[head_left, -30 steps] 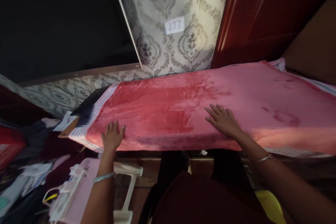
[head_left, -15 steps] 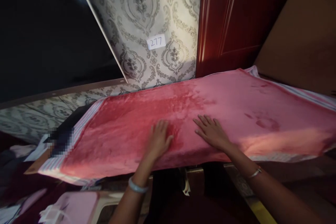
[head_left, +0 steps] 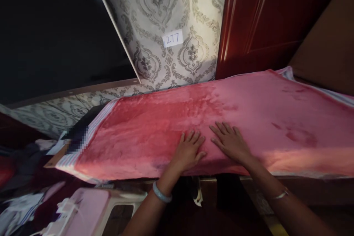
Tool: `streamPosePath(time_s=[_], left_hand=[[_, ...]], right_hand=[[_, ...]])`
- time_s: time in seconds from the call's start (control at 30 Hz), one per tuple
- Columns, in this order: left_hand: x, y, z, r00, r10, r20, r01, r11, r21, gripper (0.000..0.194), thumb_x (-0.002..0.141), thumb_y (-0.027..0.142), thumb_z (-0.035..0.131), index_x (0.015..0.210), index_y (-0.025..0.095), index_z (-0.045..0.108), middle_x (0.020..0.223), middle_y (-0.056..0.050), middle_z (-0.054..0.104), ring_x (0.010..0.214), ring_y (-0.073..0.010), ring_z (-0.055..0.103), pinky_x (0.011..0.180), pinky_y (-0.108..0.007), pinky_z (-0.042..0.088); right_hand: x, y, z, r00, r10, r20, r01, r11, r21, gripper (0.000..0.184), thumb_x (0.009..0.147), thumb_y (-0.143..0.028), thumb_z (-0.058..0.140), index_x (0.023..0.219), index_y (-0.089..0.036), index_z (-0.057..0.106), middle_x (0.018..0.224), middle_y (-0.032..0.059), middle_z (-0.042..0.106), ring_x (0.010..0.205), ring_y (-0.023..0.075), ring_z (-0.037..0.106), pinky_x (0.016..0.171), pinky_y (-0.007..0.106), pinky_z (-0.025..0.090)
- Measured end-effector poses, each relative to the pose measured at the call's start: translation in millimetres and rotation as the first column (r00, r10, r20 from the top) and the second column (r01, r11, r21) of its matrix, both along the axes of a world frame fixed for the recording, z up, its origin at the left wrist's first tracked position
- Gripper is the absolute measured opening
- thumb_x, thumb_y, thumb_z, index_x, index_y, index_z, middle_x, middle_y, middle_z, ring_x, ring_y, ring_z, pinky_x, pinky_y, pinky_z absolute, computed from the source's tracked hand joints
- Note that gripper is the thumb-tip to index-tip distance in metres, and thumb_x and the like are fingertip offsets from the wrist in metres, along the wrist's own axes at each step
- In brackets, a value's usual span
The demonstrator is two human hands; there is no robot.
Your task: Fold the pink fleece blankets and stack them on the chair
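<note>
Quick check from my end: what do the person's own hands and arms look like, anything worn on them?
Both the left hand and right hand are ungloved, and no sleeves show on the forearms. The left wrist has a thick, rounded, pale blue-grey bangle; the right has a thinner, silver-coloured bracelet. No cables or markings are visible.

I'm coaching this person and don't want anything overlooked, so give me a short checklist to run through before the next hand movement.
1. Left hand free: ok, spread on the pink cloth, holding nothing.
2. Right hand free: ok, also spread on the cloth, holding nothing.
3. Hands clear of each other: ok, a gap shows between them.
4. Cloth even in shade: not ok, darker red patches show, mostly towards the left.
5. Surface beneath the cloth smooth: cannot tell, it is covered.
</note>
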State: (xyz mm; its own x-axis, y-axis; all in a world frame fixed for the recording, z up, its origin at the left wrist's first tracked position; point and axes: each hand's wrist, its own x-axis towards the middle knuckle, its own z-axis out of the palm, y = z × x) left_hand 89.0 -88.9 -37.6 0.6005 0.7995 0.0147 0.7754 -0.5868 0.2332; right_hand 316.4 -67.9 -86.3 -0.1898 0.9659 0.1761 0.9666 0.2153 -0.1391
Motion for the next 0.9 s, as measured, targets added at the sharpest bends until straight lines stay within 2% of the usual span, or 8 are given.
streamPosePath(time_s=[0.07, 0.13, 0.23, 0.3, 0.43, 0.53, 0.67, 0.9], left_hand=[[-13, 4, 7.1, 1.000, 0.016, 0.021, -0.016, 1.000, -0.010, 0.051, 0.101, 0.043, 0.037, 0.150, 0.028, 0.042, 0.160, -0.005, 0.037, 0.151, -0.0222, 0.026, 0.124, -0.054, 0.017], [-32, 12, 13.8, 0.988, 0.151, 0.022, -0.152, 0.988, 0.037, 0.049, 0.102, 0.036, 0.034, 0.149, 0.026, 0.044, 0.158, -0.007, 0.041, 0.150, -0.0215, 0.030, 0.124, -0.053, 0.018], [-60, 28, 18.5, 0.901, 0.432, -0.021, -0.426, 0.895, 0.130, 0.053, 0.101, 0.033, 0.034, 0.152, 0.018, 0.040, 0.160, -0.014, 0.036, 0.150, -0.0264, 0.028, 0.123, -0.055, 0.019], [-72, 34, 16.1, 0.837, 0.541, -0.074, -0.527, 0.836, 0.155, 0.058, 0.100, 0.037, 0.036, 0.154, 0.016, 0.036, 0.162, -0.017, 0.028, 0.152, -0.0301, 0.023, 0.121, -0.058, 0.020], [-79, 35, 2.5, 0.817, 0.546, -0.185, -0.521, 0.837, 0.169, 0.060, 0.100, 0.044, 0.035, 0.155, 0.022, 0.033, 0.164, -0.015, 0.024, 0.152, -0.0338, 0.019, 0.119, -0.062, 0.021], [-78, 33, -4.7, 0.819, 0.535, -0.207, -0.503, 0.843, 0.190, 0.060, 0.100, 0.046, 0.032, 0.155, 0.023, 0.033, 0.164, -0.014, 0.025, 0.152, -0.0344, 0.020, 0.118, -0.062, 0.022], [-78, 34, -4.7, 0.817, 0.536, -0.212, -0.502, 0.843, 0.193, 0.060, 0.100, 0.047, 0.032, 0.155, 0.024, 0.034, 0.164, -0.013, 0.025, 0.152, -0.0333, 0.019, 0.119, -0.061, 0.022], [-78, 34, -1.9, 0.812, 0.541, -0.216, -0.512, 0.840, 0.178, 0.060, 0.100, 0.046, 0.033, 0.155, 0.023, 0.034, 0.164, -0.013, 0.024, 0.153, -0.0323, 0.019, 0.119, -0.061, 0.021]], right_hand=[[1, 0, 3.3, 1.000, 0.001, -0.012, -0.001, 1.000, -0.019, 0.059, 0.100, -0.052, 0.031, 0.152, -0.027, 0.044, 0.161, 0.0088, 0.031, 0.148, 0.0351, 0.027, 0.116, 0.062, 0.024], [-1, 1, 8.5, 1.000, -0.007, -0.030, 0.006, 0.999, -0.043, 0.059, 0.099, -0.052, 0.033, 0.152, -0.028, 0.044, 0.162, 0.0088, 0.031, 0.148, 0.0356, 0.026, 0.115, 0.063, 0.024], [-15, 4, 20.4, 0.998, 0.003, -0.067, -0.007, 0.999, -0.051, 0.059, 0.099, -0.049, 0.035, 0.153, -0.025, 0.042, 0.161, 0.0121, 0.030, 0.149, 0.0357, 0.025, 0.115, 0.063, 0.025], [-37, 5, 28.9, 0.990, 0.083, -0.113, -0.086, 0.996, -0.022, 0.060, 0.100, -0.048, 0.036, 0.154, -0.022, 0.040, 0.161, 0.0132, 0.030, 0.150, 0.0333, 0.022, 0.117, 0.060, 0.023], [-87, 2, 38.0, 0.941, 0.290, -0.174, -0.301, 0.953, -0.039, 0.060, 0.100, -0.051, 0.039, 0.154, -0.024, 0.040, 0.161, 0.0105, 0.032, 0.150, 0.0306, 0.023, 0.119, 0.059, 0.019], [-102, -1, 36.2, 0.929, 0.330, -0.169, -0.349, 0.933, -0.094, 0.062, 0.100, -0.052, 0.042, 0.154, -0.023, 0.039, 0.161, 0.0096, 0.031, 0.151, 0.0294, 0.022, 0.121, 0.058, 0.016], [-84, -3, 26.8, 0.938, 0.312, -0.152, -0.326, 0.942, -0.080, 0.059, 0.100, -0.048, 0.042, 0.154, -0.025, 0.040, 0.161, 0.0078, 0.030, 0.150, 0.0285, 0.024, 0.121, 0.054, 0.020], [-37, -10, 9.8, 0.974, 0.206, -0.091, -0.212, 0.975, -0.065, 0.061, 0.099, -0.047, 0.041, 0.155, -0.026, 0.036, 0.161, 0.0073, 0.031, 0.150, 0.0295, 0.025, 0.120, 0.057, 0.022]])
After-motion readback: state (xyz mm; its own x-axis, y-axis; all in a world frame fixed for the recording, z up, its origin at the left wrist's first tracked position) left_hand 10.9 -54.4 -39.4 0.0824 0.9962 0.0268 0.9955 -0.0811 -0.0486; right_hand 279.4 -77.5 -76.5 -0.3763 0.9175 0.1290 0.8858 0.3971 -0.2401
